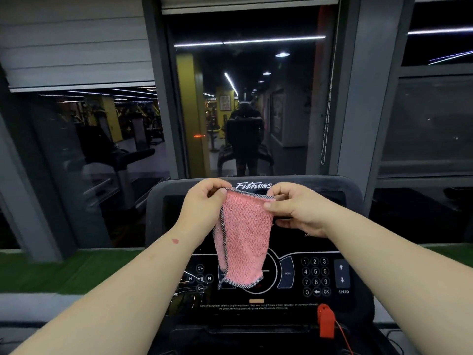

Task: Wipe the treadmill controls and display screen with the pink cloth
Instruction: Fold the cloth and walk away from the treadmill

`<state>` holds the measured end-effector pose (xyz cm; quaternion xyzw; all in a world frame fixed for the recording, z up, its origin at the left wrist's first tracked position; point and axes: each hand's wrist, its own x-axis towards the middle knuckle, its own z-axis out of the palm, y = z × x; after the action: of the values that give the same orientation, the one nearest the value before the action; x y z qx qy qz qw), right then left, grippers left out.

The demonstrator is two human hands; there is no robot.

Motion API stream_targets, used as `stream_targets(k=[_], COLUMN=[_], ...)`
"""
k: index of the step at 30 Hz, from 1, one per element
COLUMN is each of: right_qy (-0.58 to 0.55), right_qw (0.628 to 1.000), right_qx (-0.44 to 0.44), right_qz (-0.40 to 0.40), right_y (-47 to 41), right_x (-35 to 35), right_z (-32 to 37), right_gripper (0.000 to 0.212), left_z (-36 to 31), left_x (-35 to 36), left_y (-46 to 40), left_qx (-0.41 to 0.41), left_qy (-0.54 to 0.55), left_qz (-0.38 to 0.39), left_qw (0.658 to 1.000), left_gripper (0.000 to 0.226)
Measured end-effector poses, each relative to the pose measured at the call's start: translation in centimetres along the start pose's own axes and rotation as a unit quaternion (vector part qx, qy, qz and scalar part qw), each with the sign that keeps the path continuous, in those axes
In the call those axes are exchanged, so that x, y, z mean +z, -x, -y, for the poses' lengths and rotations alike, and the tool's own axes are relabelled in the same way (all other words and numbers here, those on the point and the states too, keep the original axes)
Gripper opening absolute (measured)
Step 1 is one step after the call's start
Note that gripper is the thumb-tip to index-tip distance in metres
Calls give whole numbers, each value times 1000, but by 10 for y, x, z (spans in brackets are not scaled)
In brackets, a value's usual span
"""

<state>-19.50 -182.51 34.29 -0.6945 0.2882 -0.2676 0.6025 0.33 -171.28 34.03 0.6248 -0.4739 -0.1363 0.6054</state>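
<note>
A pink cloth (pixel 244 239) with a grey checked border hangs in the air in front of the treadmill console (pixel 358 226). My left hand (pixel 202 203) pinches its top left corner and my right hand (pixel 297 208) pinches its top right corner, so it is spread between them. The cloth hides the middle of the dark display screen (pixel 169 213) and part of the round dial below. The control panel shows a number keypad (pixel 315 276), speed arrows (pixel 341 274) and media buttons (pixel 200 278).
A red safety key (pixel 325 324) with a red cord sits at the console's lower right. Beyond the console is a dark window reflecting the gym and a person. A green turf strip (pixel 64 267) runs along the window's foot.
</note>
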Motion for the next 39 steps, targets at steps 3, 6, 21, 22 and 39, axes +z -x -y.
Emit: stream_targets(k=[3, 6, 21, 22, 39], right_qy=[53, 41, 327, 316, -151], right_qw=[998, 999, 889, 892, 985], right_qx=[9, -9, -116, -114, -4], right_qz=[-13, -28, -300, -301, -84], right_y=[-3, -5, -30, -31, -22], right_x=[-4, -8, 0, 1, 5], right_z=[-2, 2, -11, -11, 4], right_gripper=[18, 12, 17, 13, 32], left_z=[6, 6, 21, 19, 4], left_x=[3, 4, 27, 27, 16], left_y=[-1, -3, -24, -24, -21], left_qx=[0, 11, -21, -36, -184], left_qy=[-31, -43, -159, -142, 242], left_qz=[13, 23, -60, -62, 67], left_qw=[999, 999, 985, 987, 950], left_gripper=[26, 28, 7, 6, 11])
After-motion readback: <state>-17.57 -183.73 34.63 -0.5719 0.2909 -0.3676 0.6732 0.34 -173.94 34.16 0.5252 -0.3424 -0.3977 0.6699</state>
